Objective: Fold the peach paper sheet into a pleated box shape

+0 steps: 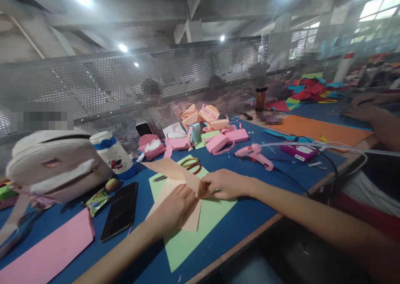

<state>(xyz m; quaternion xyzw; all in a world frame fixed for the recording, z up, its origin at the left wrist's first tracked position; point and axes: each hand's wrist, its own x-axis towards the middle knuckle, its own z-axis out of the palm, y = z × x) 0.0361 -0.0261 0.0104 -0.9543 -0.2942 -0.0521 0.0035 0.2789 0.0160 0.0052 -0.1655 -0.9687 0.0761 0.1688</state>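
Observation:
A sheet of peach paper (pixel 161 205) lies in front of me, with part of it folded up and standing off the table. My left hand (pixel 175 207) rests on this sheet, palm down, its fingers extended along the paper. At the raised right edge, my right hand (pixel 226 184) pinches the peach paper between thumb and fingers; the fingertips are partly hidden. Underneath is a light green sheet (pixel 215 217). A pair of scissors (pixel 191 164) with yellow and red handles lies just beyond the fold, its blades pointing left.
A pink glue gun (pixel 256 154) with a cord lies to the right. At left are a black phone (pixel 120 211), pink paper (pixel 53 250), a bottle (pixel 114 154) and a backpack (pixel 59 163). Folded paper pieces (pixel 218 142) lie along the perforated divider (pixel 187 79). A co-worker's hand (pixel 362 109) is at far right.

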